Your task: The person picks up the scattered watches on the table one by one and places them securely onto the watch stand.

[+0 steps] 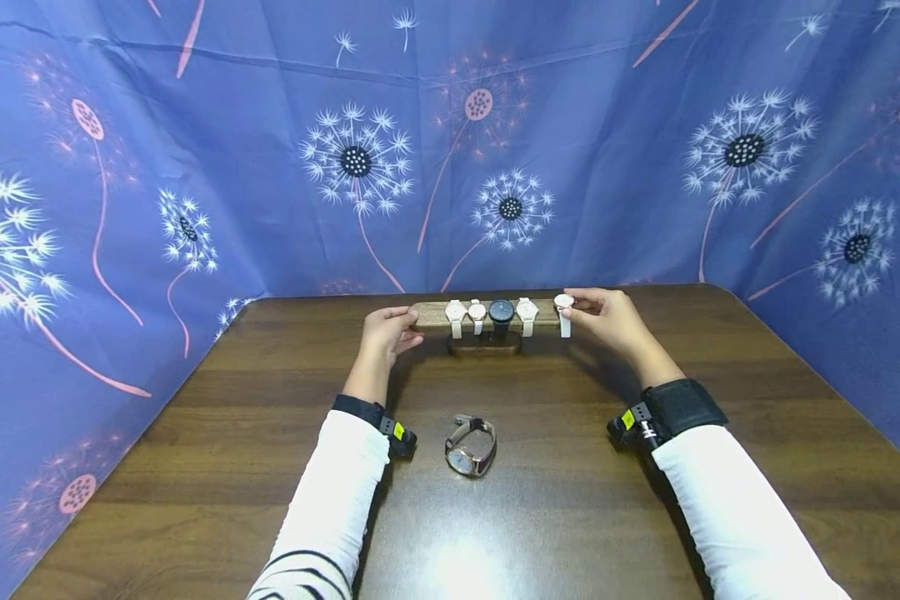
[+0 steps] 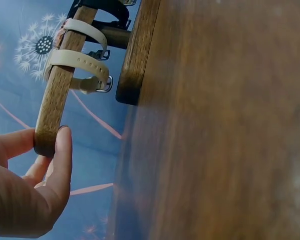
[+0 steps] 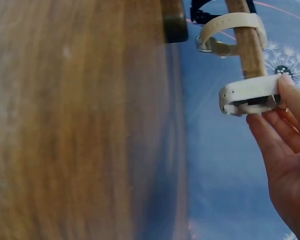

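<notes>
A wooden watch stand (image 1: 432, 314) with a raised bar stands toward the back of the table. My left hand (image 1: 385, 333) pinches the bar's left end between thumb and fingers. At the right end, my right hand (image 1: 613, 321) holds a white-strapped watch (image 3: 252, 89) by its face side; its strap loops around the bar's tip in the right wrist view. Along the bar between the hands hang a cream watch (image 1: 456, 312), a small pale watch (image 1: 477, 312), a black watch (image 1: 501, 312) and another cream watch (image 1: 527, 310).
A dark-strapped watch (image 1: 461, 461) with a light dial lies on the wooden table (image 1: 555, 517) between the forearms, nearer the front. Behind the table hangs a blue dandelion-print cloth (image 1: 607, 167). The stand's base (image 1: 484, 345) rests on the tabletop.
</notes>
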A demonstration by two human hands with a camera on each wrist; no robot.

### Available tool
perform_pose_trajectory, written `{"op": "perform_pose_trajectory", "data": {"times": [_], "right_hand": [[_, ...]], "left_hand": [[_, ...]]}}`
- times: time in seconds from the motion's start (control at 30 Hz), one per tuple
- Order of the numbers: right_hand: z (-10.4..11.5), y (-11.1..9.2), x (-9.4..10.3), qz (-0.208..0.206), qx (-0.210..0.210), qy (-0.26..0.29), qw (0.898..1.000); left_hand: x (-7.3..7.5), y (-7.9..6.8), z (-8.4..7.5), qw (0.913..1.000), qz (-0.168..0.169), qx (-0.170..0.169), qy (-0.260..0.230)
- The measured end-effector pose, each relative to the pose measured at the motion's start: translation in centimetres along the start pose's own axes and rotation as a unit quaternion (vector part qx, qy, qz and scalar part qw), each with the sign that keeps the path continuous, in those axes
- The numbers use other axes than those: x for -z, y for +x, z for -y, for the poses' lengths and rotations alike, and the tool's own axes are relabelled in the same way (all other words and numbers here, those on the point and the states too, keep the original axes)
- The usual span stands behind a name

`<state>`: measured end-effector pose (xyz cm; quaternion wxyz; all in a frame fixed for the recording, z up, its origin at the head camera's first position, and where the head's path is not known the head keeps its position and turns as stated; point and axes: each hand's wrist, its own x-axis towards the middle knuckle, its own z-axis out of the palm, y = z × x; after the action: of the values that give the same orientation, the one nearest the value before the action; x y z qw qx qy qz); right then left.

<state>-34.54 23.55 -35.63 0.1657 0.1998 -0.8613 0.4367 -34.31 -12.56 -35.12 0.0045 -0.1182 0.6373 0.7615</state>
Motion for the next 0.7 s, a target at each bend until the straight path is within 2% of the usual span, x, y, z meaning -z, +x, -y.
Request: {"op": "perform_pose_trajectory", "data": {"times": [0.13,0.33,0.63,0.7], "right_hand": [[-0.1,0.2,-0.2,0.023,-0.008,0.03,0.999],[-0.4,0.5,-0.2,0.034,-0.031,0.084,0.995],[0.1,1.1,-0.1,0.043,-0.051,0.035,0.997],[0.3,1.2,-0.1,0.051,-0.052,0.038,0.997]], "left_hand": [[0.0,0.0,0.0,1.0,-0.006,-0.007,-0.001],[0.0,0.1,-0.2,1.0,-0.006,0.0,0.007],[0.1,0.1,-0.3,0.9999,-0.001,-0.001,0.011],[0.2,0.1,-0.3,0.9999,-0.001,-0.001,0.011]]}}
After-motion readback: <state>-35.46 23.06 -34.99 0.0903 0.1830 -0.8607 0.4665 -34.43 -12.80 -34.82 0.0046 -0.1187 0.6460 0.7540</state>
